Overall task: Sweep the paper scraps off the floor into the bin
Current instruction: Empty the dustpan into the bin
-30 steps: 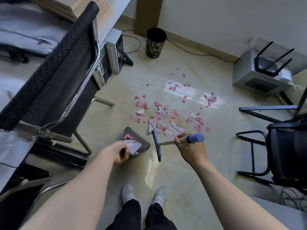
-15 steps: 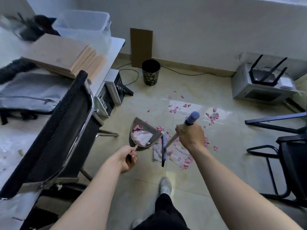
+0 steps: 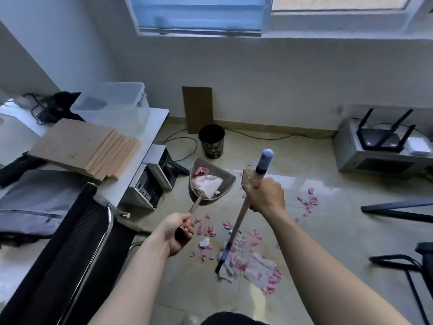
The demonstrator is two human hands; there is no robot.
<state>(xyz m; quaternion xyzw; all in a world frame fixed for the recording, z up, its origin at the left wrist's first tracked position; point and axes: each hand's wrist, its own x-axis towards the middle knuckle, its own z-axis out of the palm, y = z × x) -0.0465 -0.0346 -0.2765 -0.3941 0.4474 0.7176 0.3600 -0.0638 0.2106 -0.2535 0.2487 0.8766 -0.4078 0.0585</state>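
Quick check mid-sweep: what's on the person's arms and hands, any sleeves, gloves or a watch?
The left hand and right hand are ungloved, with no ring, watch or bracelet visible. The left forearm and right forearm are bare to the frame edge; no sleeve shows.

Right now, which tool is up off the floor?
The dustpan in the left hand, carrying pink scraps; the broom in the right hand has its head down on the floor.

No readable text or labels, faint scribble on stacked boards (image 3: 77,148) illegible
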